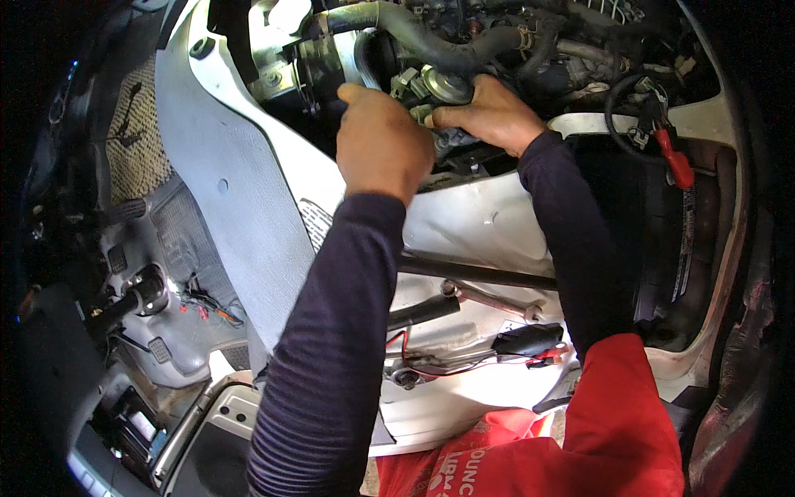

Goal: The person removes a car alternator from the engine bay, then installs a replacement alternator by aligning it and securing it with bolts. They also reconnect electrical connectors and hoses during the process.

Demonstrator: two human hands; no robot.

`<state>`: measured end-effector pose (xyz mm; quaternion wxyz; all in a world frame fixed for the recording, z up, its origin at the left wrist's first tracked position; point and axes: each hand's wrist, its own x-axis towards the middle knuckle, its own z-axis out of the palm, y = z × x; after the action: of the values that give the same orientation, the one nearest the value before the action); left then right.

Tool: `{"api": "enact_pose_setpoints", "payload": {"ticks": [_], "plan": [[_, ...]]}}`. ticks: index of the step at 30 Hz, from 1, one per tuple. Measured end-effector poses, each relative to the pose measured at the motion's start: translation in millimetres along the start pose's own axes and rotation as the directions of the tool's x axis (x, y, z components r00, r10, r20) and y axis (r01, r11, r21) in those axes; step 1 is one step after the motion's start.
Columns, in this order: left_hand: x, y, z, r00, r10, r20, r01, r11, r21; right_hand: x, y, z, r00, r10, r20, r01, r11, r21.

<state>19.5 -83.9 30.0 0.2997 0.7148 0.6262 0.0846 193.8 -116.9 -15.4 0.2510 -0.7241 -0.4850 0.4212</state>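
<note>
Looking down from the left side first, I see the vehicle's footwell: a woven floor mat (137, 132), a ribbed black pedal (126, 211) and a short black lever (137, 294) with loose coloured wires (207, 306) just beside it. A wide grey panel (240, 207) slants between that space and the open engine bay.

My left hand (379, 142) comes next, raised over the white edge of the bay. It is curled into a closed fist with the back of the hand toward me; what it grips lies under the palm, so I cannot tell what it holds. Above it runs a thick black hose (414, 37), bending across the top of the bay.

Between my two hands sits a small round metal engine part (445, 84), tucked under that hose. My right hand (490, 112) presses against it from the right, fingers narrow and bent around its side, thumb pointing toward my left fist. The two hands nearly touch.

Lower down, on the white bodywork (480, 224), a black rod (480, 272) crosses between my sleeves, and a steel spanner (489, 300) lies just below it. A black clip with red wires (530, 340) rests nearby.

Farther right, a red-capped cable clamp (675, 161) hangs over a dark battery well (654, 248).
</note>
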Motion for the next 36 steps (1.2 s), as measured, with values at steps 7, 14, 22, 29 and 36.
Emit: {"api": "enact_pose_setpoints", "payload": {"ticks": [7, 14, 22, 29, 36], "plan": [[32.1, -10.8, -6.2, 0.931, 0.096, 0.353, -0.222, 0.916, 0.333, 3.3, 5.7, 1.6, 0.997, -0.078, 0.003, 0.078, 0.996, 0.036], [-4.1, -13.1, -9.4, 0.978, 0.190, -0.091, -0.195, 0.979, -0.055, 2.5, 7.6, 4.5, 0.996, -0.089, -0.008, 0.090, 0.992, 0.084], [14.4, -20.3, -19.2, 0.937, 0.303, 0.172, -0.269, 0.943, -0.195, 1.8, 6.5, 0.9, 0.999, -0.010, 0.039, 0.010, 1.000, 0.009], [14.3, -26.7, -26.9, 0.909, 0.327, 0.258, -0.313, 0.945, -0.095, 1.5, 7.9, 5.8, 0.996, -0.088, -0.034, 0.091, 0.992, 0.089], [33.0, -23.6, -15.8, 0.802, 0.346, 0.487, -0.446, 0.889, 0.104, 4.3, 10.1, 4.1, 0.996, -0.085, 0.014, 0.083, 0.992, 0.092]]}}
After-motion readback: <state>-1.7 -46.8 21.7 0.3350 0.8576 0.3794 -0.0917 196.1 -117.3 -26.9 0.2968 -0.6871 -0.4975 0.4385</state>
